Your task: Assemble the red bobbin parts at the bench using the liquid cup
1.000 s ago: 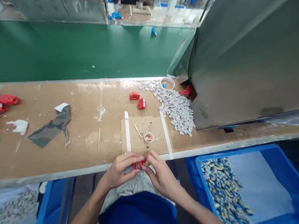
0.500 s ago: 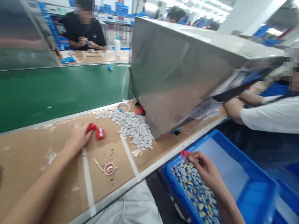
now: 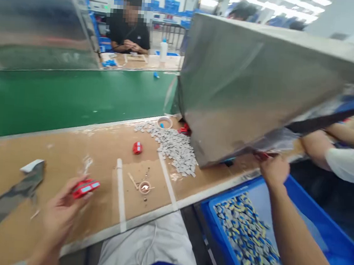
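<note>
My left hand [image 3: 64, 207] is closed on a red toy car body [image 3: 86, 187] with pale window patches, held over the left part of the bench. A second red car body [image 3: 137, 148] lies on the cardboard bench top. Out to the right, my right hand [image 3: 274, 169] is closed around a small dark red piece [image 3: 263, 155] beside the lower edge of a large metal box; its shape is partly hidden. A pile of small grey flat pieces [image 3: 178, 148] lies between the car body and the metal box. More red parts [image 3: 184, 129] sit behind the pile.
The tilted metal box [image 3: 243, 92] overhangs the right of the bench. A blue bin [image 3: 211, 207] below holds many small blue, yellow and grey pieces. A little cup [image 3: 145, 187] with sticks, a tape roll [image 3: 164, 122] and a green belt [image 3: 76, 97] are also here. Co-workers sit opposite and right.
My left hand has drawn back toward me, lifting a red car body off the bench. My right hand has moved from over the blue bin to beside the metal box. The view has turned left.
</note>
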Tool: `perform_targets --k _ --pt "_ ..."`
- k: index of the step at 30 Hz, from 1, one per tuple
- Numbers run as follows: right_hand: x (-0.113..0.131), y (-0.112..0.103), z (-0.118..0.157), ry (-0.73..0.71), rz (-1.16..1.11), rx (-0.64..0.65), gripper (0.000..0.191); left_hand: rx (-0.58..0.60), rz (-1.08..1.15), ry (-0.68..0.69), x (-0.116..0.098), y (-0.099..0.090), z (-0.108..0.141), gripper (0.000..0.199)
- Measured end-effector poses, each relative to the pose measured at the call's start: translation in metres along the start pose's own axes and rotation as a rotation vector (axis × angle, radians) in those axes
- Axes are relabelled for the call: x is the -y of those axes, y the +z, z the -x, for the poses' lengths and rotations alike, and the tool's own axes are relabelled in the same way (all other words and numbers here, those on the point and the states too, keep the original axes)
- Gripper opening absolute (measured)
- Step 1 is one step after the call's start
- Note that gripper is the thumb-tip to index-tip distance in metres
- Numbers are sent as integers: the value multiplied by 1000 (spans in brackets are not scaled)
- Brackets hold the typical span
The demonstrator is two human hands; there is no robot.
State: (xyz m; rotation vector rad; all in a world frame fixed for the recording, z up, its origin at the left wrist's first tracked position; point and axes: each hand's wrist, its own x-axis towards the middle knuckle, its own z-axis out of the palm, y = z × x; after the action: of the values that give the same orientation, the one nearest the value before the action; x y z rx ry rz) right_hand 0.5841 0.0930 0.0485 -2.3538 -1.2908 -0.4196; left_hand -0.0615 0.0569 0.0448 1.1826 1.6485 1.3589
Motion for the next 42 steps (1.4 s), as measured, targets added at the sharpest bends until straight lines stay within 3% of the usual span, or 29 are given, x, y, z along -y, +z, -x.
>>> perform_targets --k 2,4,7,9,12,15,19,24,30,34,36,42 --pt "16 -7 31 35 -28 41 22 32 29 23 5 10 19 48" --pt "42 -14 79 -14 -134 167 22 97 77 59 9 25 31 38" --pt "105 -23 165 -77 -709 541 31 220 194 55 14 44 44 31" --pt "158 -26 209 -203 -894 742 36 295 230 38 19 52 52 29" --pt "226 -22 235 -361 -1047 809 43 400 181 51 25 52 62 27" --pt "260 -17 225 -476 -1079 757 22 461 75 94 25 45 68 24" --pt "272 -17 211 -538 -1096 647 16 476 -6 163 18 41 69 21" --pt "278 -10 217 -455 -1155 491 17 512 -34 193 17 44 68 21" --pt "271 -4 229 -72 -1318 571 23 512 -100 192 18 44 69 24" --pt "270 -15 237 46 -1334 580 30 508 -127 221 19 46 70 23" --pt "272 -25 243 5 -1340 581 28 503 -147 237 19 47 71 22" --pt "286 -44 258 -384 -1264 594 9 497 -180 250 19 49 73 21"
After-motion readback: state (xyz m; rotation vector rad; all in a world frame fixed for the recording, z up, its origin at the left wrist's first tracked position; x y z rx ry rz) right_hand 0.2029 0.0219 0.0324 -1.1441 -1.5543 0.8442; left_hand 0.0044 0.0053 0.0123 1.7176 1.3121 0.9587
